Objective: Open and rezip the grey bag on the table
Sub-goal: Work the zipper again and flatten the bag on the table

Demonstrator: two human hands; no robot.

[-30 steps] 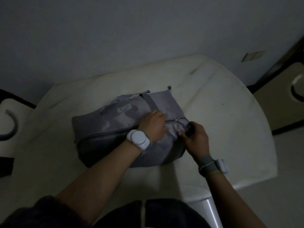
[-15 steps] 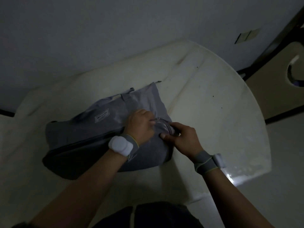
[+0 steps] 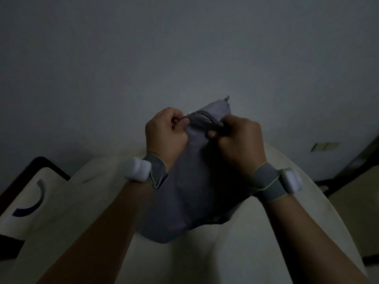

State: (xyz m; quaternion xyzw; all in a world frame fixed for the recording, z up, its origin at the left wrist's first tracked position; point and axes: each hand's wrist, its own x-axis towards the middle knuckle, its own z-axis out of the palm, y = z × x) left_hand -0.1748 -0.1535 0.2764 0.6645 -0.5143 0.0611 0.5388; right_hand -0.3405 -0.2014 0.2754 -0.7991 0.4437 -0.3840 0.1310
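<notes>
The grey bag (image 3: pixel 192 189) stands tilted up on end over the white table (image 3: pixel 235 253), its lower part hanging toward the near edge. My left hand (image 3: pixel 164 134) is closed at the top left of the bag, pinching the small metal zipper pull (image 3: pixel 191 113). My right hand (image 3: pixel 240 140) grips the bag's top right corner at the end of the dark zipper line (image 3: pixel 209 119). Both wrists wear grey bands with white sensors. The bag's far side is hidden.
A pale chair seat with a dark curved cut-out (image 3: pixel 30 203) stands at the left of the table. Another pale chair (image 3: pixel 359 197) is at the right. A grey wall (image 3: pixel 184 58) rises close behind the table, with a switch plate (image 3: pixel 325 146) on it.
The bag lay flat on the table before; now both hands have lifted its zipper end upright. The view has tilted up toward the wall. My left hand moved from pressing the fabric to pinching the pull.
</notes>
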